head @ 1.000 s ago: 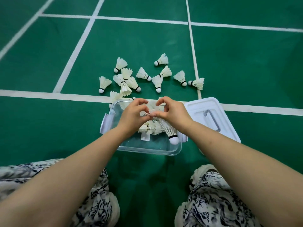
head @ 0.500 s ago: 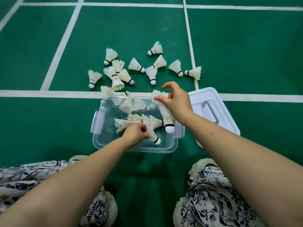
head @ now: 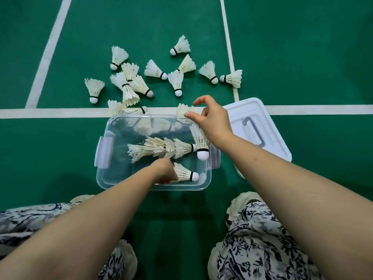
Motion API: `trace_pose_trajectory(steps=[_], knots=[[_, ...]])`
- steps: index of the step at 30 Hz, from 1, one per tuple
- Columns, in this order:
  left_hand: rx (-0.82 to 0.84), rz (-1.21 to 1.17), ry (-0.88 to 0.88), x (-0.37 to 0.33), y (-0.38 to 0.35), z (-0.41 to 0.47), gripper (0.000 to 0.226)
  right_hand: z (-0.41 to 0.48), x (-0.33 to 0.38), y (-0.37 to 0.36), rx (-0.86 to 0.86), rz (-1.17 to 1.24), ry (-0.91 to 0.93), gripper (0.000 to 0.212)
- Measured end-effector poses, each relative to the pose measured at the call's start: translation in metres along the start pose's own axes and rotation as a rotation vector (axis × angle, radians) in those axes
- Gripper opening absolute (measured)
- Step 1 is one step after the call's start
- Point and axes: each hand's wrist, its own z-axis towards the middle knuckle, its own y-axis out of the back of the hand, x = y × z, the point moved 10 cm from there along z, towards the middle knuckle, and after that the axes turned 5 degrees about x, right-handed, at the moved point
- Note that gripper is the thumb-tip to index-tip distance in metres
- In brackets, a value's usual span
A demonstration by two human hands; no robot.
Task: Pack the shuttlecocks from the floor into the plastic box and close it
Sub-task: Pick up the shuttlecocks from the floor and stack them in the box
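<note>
Inside the clear plastic box (head: 105, 178), your left hand (head: 164, 171) now lays a shuttlecock (head: 184, 174) it grips near the front wall, while your right hand (head: 212, 120), fingers loosely spread and empty, has let go.

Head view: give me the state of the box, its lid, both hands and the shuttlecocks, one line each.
plastic box: open, partly filled.
lid: off, lying on the floor right of the box.
left hand: inside the box, grip closed on a shuttlecock.
right hand: above the box's right end, fingers open, holding nothing.
loose shuttlecocks: scattered on the floor beyond the box.
</note>
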Motion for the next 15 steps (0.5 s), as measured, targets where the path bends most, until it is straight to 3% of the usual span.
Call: trace_pose_trajectory(steps=[7,10,15], knots=[[0.066,0.113,-0.048,-0.001,-0.008,0.0,0.02,0.0,0.002,0.0,0.001,-0.008,0.006,0.031],[0.08,0.153,-0.104,-0.009,-0.009,-0.006,0.01,-0.004,0.004,0.0,0.006,-0.013,0.014,0.03],[0.133,0.051,-0.079,-0.009,-0.002,-0.019,0.038,-0.006,0.007,-0.001,0.0,-0.028,0.026,0.031]])
